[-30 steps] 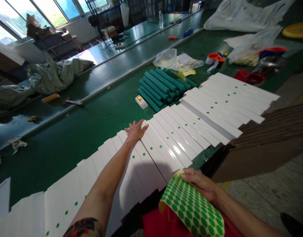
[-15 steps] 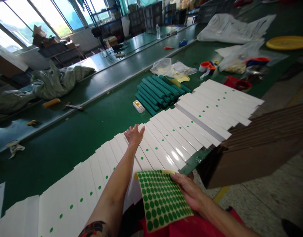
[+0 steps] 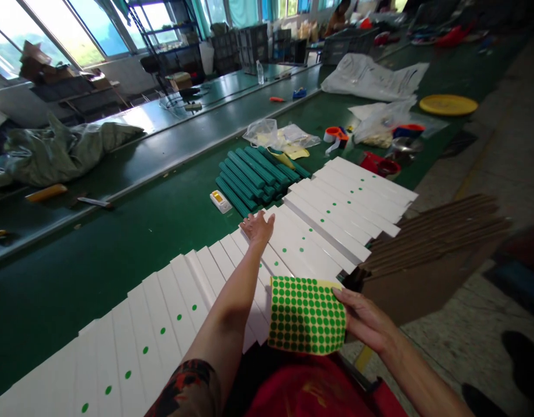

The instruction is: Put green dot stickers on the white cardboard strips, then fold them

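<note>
One bag (image 3: 380, 123), pale contents (image 3: 377, 140), left grip (image 3: 258, 229) splayed on strips (image 3: 175, 304), right grip (image 3: 366, 315) pinching stickers (image 3: 308, 315)

On the green table (image 3: 163, 223): a row of white pieces (image 3: 201, 278) with green dots (image 3: 163, 330), a pile of green sticks (image 3: 256, 176), a small white-and-yellow thing (image 3: 220, 201), orange tape (image 3: 335, 136), a white bag (image 3: 373, 78), a round yellow disc (image 3: 448, 105).
</note>
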